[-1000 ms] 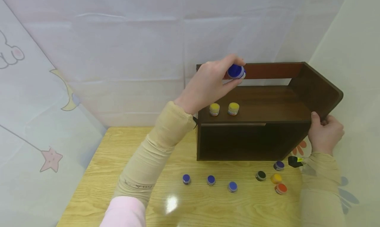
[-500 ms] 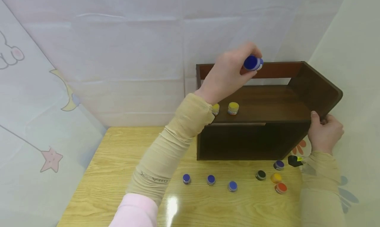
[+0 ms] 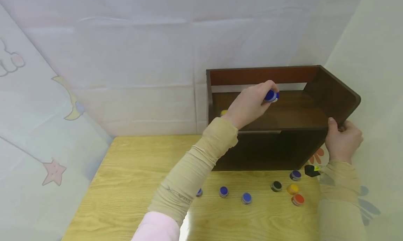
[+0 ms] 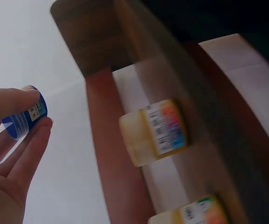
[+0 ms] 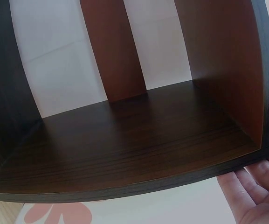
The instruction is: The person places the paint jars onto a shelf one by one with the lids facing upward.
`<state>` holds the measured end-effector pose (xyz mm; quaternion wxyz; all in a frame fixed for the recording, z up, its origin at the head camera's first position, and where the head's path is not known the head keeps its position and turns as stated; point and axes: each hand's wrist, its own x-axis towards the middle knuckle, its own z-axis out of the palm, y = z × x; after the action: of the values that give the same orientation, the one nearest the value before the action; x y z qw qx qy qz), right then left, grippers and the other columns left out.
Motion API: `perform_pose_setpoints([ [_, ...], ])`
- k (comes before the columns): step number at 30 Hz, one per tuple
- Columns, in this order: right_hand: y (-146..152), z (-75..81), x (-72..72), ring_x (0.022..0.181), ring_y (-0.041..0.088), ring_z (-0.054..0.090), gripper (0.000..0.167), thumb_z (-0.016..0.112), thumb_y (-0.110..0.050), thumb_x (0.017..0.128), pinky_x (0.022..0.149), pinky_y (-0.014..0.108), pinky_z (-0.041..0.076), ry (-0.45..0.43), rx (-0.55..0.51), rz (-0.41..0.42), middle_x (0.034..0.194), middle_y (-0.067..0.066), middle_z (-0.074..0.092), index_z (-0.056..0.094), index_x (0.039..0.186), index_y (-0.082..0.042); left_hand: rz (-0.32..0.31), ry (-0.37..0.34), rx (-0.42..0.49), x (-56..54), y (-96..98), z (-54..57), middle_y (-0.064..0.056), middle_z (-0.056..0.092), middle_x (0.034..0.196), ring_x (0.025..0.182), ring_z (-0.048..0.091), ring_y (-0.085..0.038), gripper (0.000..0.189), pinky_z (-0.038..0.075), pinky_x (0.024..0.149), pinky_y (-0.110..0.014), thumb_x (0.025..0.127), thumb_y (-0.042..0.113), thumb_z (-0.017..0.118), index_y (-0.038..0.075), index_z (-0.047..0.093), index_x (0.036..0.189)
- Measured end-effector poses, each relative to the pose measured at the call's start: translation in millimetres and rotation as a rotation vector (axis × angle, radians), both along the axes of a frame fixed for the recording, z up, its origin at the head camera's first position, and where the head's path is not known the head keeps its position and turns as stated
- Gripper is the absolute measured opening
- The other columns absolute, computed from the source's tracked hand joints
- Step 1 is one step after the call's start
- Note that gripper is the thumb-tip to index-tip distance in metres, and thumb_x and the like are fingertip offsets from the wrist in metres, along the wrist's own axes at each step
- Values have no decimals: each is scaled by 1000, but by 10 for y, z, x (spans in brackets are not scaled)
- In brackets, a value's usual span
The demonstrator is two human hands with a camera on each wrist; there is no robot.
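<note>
In the head view my left hand (image 3: 252,103) holds a small blue paint jar (image 3: 271,96) over the upper board of a dark brown wooden shelf (image 3: 292,110). Thumb and fingers pinch the jar (image 4: 27,114) in the left wrist view, and it is tilted. Two yellow paint jars (image 4: 155,133) stand on that board; in the head view my left hand and wrist mostly hide them. My right hand (image 3: 344,141) grips the shelf's front right edge, thumb above. Its fingers (image 5: 241,191) reach under the edge in the right wrist view.
On the wooden table (image 3: 141,171) before the shelf stand several paint jars: blue ones (image 3: 223,191), a black one (image 3: 276,186), a purple one (image 3: 295,175), an orange-yellow one (image 3: 293,189) and a red one (image 3: 297,199). White sheeting (image 3: 141,59) hangs behind.
My left hand has carried the blue paint jar rightward, then lowered it toward the board. My forearm now covers part of the leftmost blue jar on the table. My right hand keeps its grip.
</note>
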<state>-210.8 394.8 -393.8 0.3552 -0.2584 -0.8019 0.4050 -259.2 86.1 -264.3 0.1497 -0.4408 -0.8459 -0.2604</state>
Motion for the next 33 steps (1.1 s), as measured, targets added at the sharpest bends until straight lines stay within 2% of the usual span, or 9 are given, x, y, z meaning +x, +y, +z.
perform_pose_setpoints([
  [5,-9,16,-1,56,2,39,27,64,-38,96,56,25,30,13,14,-5,52,-27,41,58,74,-23,17,-27,-19,-26,64,-143,-4,63,133,127,56,-11,33,35,105,-12,101,11,63,8,55,132],
  [10,-20,13,3,55,0,40,26,64,-37,96,56,24,30,19,19,-2,52,-28,41,59,76,-21,47,-48,-60,-35,110,-240,-3,62,136,126,57,-9,35,36,105,-13,102,15,63,10,57,136],
  [16,-23,6,5,56,1,40,26,64,-38,96,57,25,30,7,17,0,52,-28,41,61,77,-20,75,2,-161,-62,106,-331,0,63,135,124,57,-9,39,36,105,-13,99,19,69,13,63,137],
  [20,-18,13,-4,56,1,40,27,64,-38,96,57,25,30,17,25,2,52,-28,41,59,76,-21,81,4,-205,-78,103,-351,1,62,134,121,58,-9,40,36,104,-13,99,20,69,13,64,138],
  [27,-15,-3,-6,59,0,39,39,63,-37,97,59,24,30,-9,27,-9,54,-30,40,67,91,1,84,2,-276,-80,110,-403,0,63,130,120,57,-12,39,38,104,-14,100,24,68,14,65,137],
  [33,-8,-8,-14,58,-3,39,37,63,-37,96,58,22,30,2,30,-10,54,-32,40,67,89,-1,109,-15,-279,-84,113,-420,5,68,126,119,57,-13,36,41,101,-17,99,26,69,16,66,133],
])
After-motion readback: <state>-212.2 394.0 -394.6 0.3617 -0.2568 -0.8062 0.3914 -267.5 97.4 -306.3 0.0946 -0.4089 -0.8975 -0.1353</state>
